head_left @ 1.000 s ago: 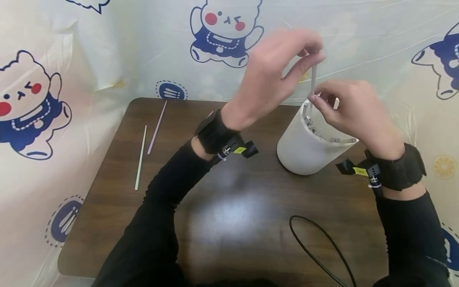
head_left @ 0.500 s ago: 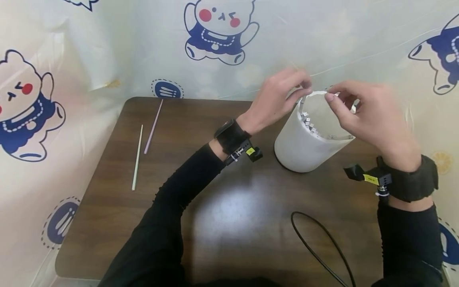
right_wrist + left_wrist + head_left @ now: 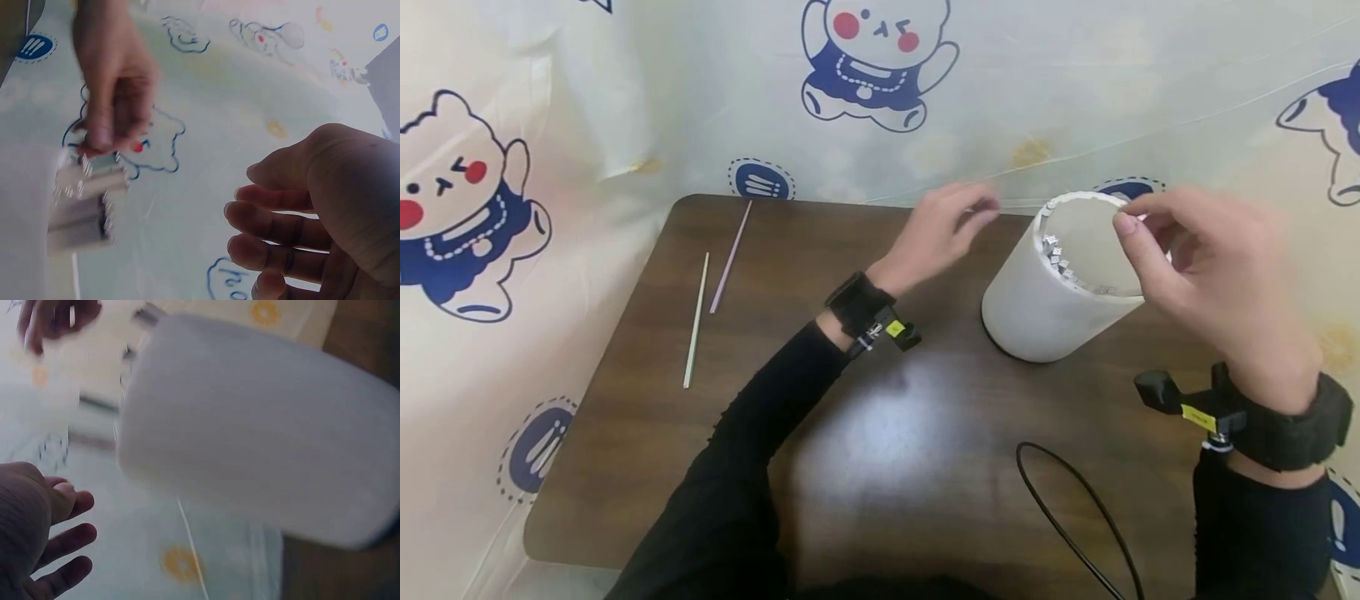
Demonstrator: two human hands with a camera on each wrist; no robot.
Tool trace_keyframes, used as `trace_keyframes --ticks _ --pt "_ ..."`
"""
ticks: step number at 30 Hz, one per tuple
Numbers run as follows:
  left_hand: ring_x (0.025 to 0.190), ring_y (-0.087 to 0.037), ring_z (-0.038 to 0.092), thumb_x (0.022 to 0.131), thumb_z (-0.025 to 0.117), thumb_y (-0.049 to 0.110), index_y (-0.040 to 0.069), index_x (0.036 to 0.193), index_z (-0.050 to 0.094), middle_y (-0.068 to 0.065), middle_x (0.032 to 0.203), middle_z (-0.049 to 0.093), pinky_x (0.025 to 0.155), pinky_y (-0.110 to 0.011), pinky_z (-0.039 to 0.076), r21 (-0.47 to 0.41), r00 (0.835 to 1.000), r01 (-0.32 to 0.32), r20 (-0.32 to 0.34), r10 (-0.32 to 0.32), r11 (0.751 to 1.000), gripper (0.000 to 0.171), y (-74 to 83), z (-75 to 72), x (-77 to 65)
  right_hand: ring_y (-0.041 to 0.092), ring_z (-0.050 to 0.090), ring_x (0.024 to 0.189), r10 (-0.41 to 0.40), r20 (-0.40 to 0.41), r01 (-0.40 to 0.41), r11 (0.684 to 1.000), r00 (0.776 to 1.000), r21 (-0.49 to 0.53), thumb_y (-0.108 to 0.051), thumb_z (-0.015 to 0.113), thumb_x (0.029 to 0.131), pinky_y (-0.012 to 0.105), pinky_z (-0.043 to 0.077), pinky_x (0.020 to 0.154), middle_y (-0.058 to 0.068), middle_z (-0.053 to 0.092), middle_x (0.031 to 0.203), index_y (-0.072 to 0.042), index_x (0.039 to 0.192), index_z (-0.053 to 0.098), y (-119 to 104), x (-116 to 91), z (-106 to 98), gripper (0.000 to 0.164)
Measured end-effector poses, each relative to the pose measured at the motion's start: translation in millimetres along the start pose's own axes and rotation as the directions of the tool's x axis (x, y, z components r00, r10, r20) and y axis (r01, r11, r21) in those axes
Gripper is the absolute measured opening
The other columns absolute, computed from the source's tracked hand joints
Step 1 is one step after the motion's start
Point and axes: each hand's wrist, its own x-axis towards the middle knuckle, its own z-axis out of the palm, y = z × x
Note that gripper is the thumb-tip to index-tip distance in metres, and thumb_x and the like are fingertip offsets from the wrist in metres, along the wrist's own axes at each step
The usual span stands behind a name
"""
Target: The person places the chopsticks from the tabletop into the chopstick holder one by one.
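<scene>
A tall white cylindrical container (image 3: 1052,308) stands on the table at the right. Along its left inner wall show several thin sticks (image 3: 1057,257) with silvery ends, which poke out past the rim in the right wrist view. Just left of the container, my left hand (image 3: 928,237) hangs in the air with loosely bent, bare fingers. My right hand (image 3: 1217,267) hovers by the right side of the rim, overlapping it in the head view. In the right wrist view its fingers (image 3: 250,219) are loosely curved around nothing.
On the table's left side lie a pale green stick (image 3: 696,321) and a purple stick (image 3: 731,258), side by side. A black cable (image 3: 1078,487) loops over the front right. A printed curtain (image 3: 662,92) hangs behind the table.
A pale stick held by both hands above the container has gone down into it and been let go. The left hand has drawn back leftward, the right hand a little rightward.
</scene>
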Motion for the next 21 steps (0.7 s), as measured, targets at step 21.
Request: trace_keyframes --ticks 21 --pt "0.094 -0.045 0.068 0.095 0.070 0.024 -0.004 0.112 0.069 -0.025 0.102 0.072 0.081 -0.058 0.052 0.347 0.573 0.813 -0.342 -0.745 0.467 0.033 -139.0 -141.9 -227.6 0.003 0.045 0.056 -0.435 0.023 0.424 0.887 0.900 0.181 -0.026 0.049 0.106 0.018 0.038 0.047 -0.009 0.056 0.068 -0.007 0.090 0.073 -90.4 -31.4 37.7 0.035"
